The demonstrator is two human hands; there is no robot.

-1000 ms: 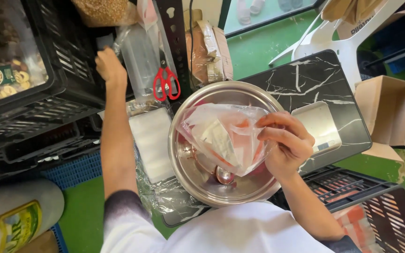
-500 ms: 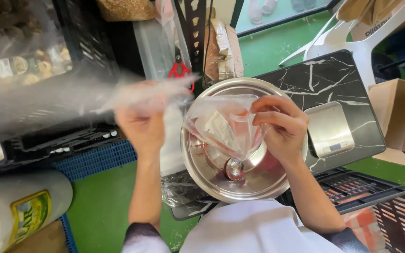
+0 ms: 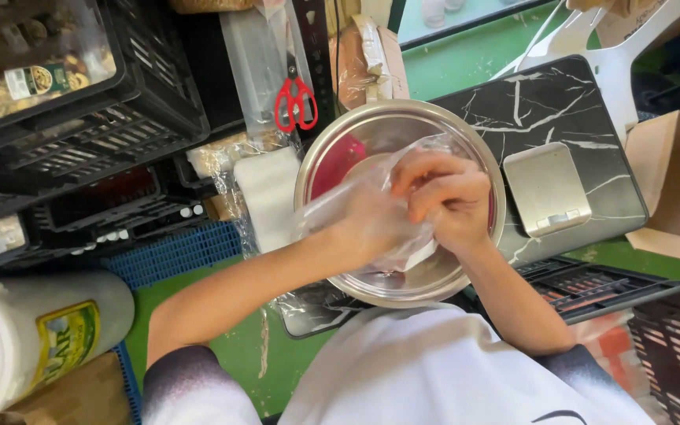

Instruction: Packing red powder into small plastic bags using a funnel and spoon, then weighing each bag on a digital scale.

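Both hands [image 3: 411, 208] gripping clear plastic bag [image 3: 340, 208] over steel bowl [image 3: 478, 157], contents hidden

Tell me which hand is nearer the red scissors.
Left. The left hand is over the bowl, just below-right of the scissors; the right hand lies farther right, across the bowl.

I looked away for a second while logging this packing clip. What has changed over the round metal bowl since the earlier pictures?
The left hand came back from the black crates at upper left, bringing a clear plastic bag, and now meets the right hand over the round metal bowl; both grip plastic there. The right hand stayed over the bowl. The bowl, the red-handled scissors and the small silver scale kept their places.
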